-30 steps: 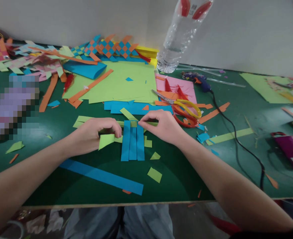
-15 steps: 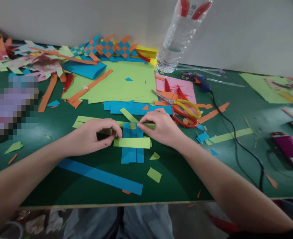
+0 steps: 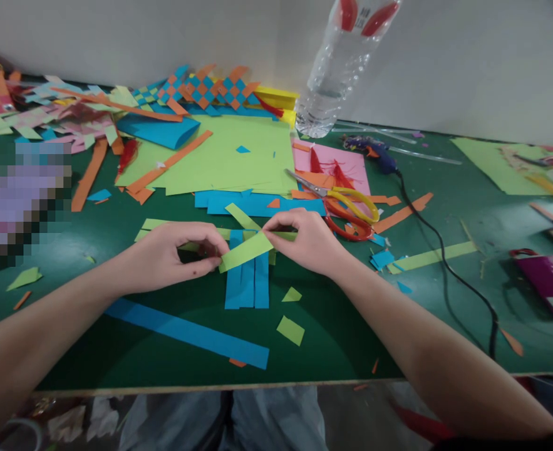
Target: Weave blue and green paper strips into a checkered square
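Three blue paper strips (image 3: 247, 282) lie side by side on the green table (image 3: 332, 326), pointing toward me. A light green strip (image 3: 245, 251) runs slantwise over their upper part. My left hand (image 3: 175, 257) pinches its lower left end. My right hand (image 3: 304, 241) pinches its raised right end near the top of the blue strips. Another green strip (image 3: 163, 224) passes across behind my hands.
A long blue strip (image 3: 186, 333) lies near the front edge, with green scraps (image 3: 291, 330) beside it. Scissors (image 3: 346, 210), a glue gun (image 3: 374, 152) with a black cord, a plastic bottle (image 3: 337, 69), paper sheets (image 3: 224, 160) and woven paper pieces (image 3: 210, 88) lie behind.
The green strip was folded back at the left, then lay flat across the blue strips; now its right end is lifted and it sits slantwise. The blue strips have shifted slightly left.
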Available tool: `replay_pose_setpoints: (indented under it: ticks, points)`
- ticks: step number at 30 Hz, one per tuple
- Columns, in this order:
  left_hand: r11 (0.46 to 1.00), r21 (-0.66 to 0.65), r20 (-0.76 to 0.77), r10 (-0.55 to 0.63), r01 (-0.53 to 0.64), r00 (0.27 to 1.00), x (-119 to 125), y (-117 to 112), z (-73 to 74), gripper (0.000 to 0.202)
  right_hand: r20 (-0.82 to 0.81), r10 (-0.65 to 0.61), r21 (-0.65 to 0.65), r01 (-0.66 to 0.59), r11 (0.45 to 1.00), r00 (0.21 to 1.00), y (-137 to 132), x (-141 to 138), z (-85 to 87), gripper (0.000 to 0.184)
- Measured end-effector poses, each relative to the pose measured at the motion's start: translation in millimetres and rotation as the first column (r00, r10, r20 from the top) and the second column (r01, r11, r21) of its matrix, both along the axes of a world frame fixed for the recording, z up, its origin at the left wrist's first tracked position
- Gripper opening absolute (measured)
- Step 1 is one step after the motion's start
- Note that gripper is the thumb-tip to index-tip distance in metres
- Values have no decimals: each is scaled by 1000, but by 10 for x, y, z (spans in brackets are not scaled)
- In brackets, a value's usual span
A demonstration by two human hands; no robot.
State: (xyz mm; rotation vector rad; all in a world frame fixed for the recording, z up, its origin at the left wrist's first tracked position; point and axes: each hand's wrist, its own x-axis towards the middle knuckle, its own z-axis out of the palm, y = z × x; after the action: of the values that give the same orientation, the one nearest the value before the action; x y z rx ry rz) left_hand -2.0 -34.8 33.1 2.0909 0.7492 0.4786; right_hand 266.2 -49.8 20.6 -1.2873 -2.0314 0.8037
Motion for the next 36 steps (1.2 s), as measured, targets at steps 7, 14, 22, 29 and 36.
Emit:
replay_pose_setpoints:
  ticks: [7, 14, 22, 29, 36]
  points:
    - [1000, 18, 18, 11, -11, 1000, -24, 18, -25, 10, 134, 13, 77, -24, 997, 991, -1, 7, 0, 14]
    - [998, -6, -18, 62, -62, 998, -25, 20, -39, 17, 292, 78, 223, -147, 964, 953, -4, 16, -35, 17]
    - [998, -1, -42, 56, -56, 998, -25, 47, -65, 18, 308, 23, 287, -116, 951, 951, 7, 19, -93, 17]
    - [999, 5, -27, 46, -46, 999, -47, 53, -119, 21, 290, 9, 306, -102, 947, 957, 4, 13, -106, 14]
    - [996, -92, -58, -3, -2, 998, -52, 46, -59, 16, 221, 24, 334, -99, 937, 975, 2, 29, -105, 11]
